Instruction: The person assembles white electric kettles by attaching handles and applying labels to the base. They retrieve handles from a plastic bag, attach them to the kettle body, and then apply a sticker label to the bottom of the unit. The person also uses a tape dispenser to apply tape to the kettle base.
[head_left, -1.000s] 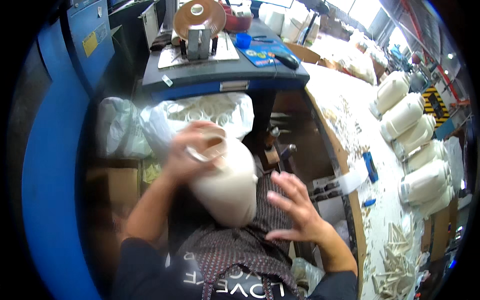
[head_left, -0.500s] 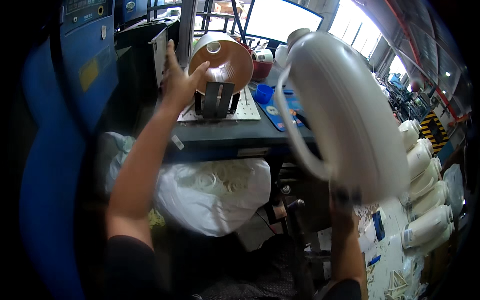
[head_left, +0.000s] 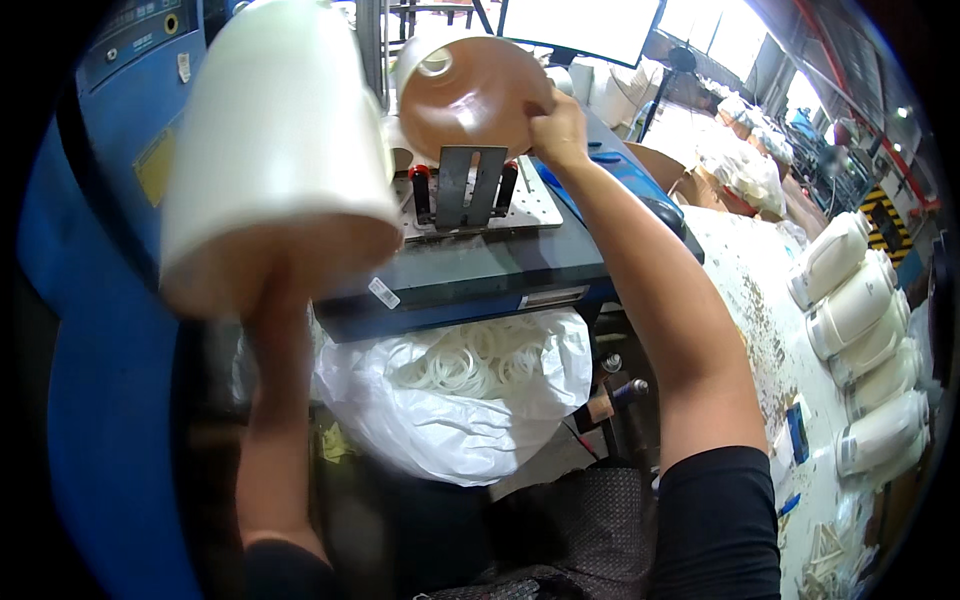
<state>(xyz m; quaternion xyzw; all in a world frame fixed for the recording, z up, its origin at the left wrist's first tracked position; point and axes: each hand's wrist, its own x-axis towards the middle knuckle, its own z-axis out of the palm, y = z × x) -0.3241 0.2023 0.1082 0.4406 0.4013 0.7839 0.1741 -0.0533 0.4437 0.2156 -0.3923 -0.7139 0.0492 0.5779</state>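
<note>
On the upper left, my left hand [head_left: 278, 285] holds up a large white plastic jug shell [head_left: 285, 130]. Its open bottom faces me, with the hand reaching into it and the fingers hidden; motion blurs both. A second jug shell [head_left: 470, 95] lies on its side at the bench fixture, its hollow brownish inside toward me and a round hole deep within. My right hand [head_left: 560, 130] is closed on the right side of that shell's rim. Just in front of the rim stands a slotted dark metal plate [head_left: 472, 188], part of the fixture.
A perforated pale plate [head_left: 540, 208] carries the fixture on the dark bench [head_left: 470, 262]. Below hangs a white bag [head_left: 430, 430] of translucent rings [head_left: 470, 360]. A blue machine [head_left: 110, 330] stands left. Several white jugs [head_left: 850, 310] line the worn table [head_left: 740, 280] at right.
The jug my right hand held up at the right is gone from there; that hand is now on the fixture shell's rim. My left hand, open before, now holds a jug shell at left.
</note>
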